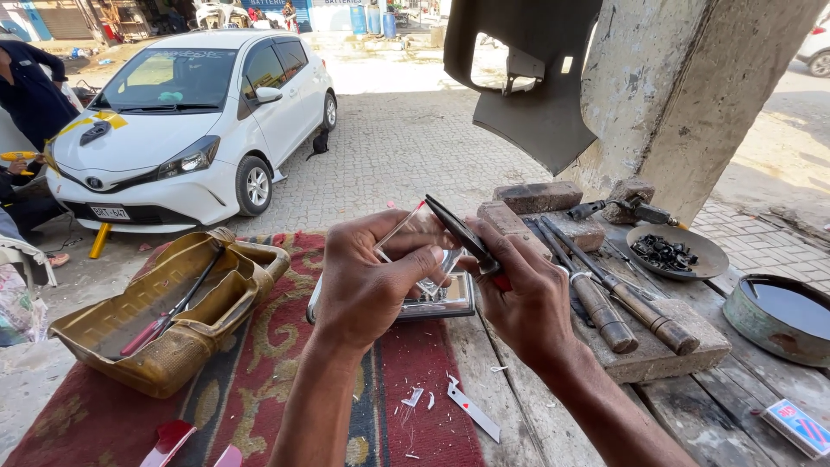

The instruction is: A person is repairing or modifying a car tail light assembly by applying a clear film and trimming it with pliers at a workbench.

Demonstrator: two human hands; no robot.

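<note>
Outdoors, the left hand point(367, 281) is clamping a stiff, fragile clear plastic strip point(406, 232) by its edges; the right hand point(519, 298) is gripping dark pliers point(462, 233).

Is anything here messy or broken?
Yes, a bit. White shavings and scraps lie scattered on the red patterned rug near a loose blade. The yellow container beside them is cut open, dented and grimy, with tools inside. The white car has yellow tape on its bonnet.

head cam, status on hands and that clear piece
Left hand grips clear plastic piece. Right hand holds dark blade tool against it. Nothing in the way.
</note>
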